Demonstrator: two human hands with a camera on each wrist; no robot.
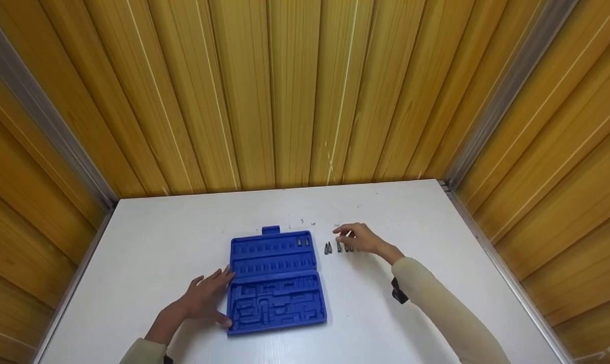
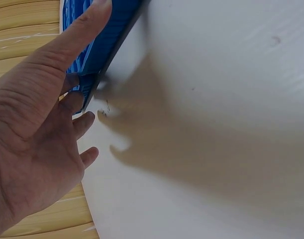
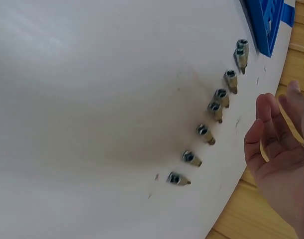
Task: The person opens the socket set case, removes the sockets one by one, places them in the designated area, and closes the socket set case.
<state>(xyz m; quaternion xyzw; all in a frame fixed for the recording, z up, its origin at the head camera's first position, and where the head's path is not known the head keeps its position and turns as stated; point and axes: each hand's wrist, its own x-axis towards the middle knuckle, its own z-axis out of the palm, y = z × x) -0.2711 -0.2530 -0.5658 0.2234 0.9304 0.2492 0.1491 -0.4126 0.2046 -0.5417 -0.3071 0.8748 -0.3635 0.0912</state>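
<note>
A blue plastic tool case (image 1: 274,273) lies unfolded on the white table, its moulded slots facing up. Two socket bits (image 1: 299,242) sit in the upper right slots of its far half. My left hand (image 1: 203,298) rests along the case's left edge, thumb at the near corner and fingers spread further up. To the right of the case, my right hand (image 1: 361,238) hovers over a row of metal socket bits (image 3: 231,79), fingers loosely bent with nothing between them. In the right wrist view several bits (image 3: 191,158) lie in a slanting line beside that hand.
The case's latch tab (image 1: 271,230) sticks out on its far side. Small dark marks (image 1: 307,222) dot the table (image 1: 173,232) behind the case. Yellow wood-patterned panels (image 1: 294,101) stand behind the table and on both sides.
</note>
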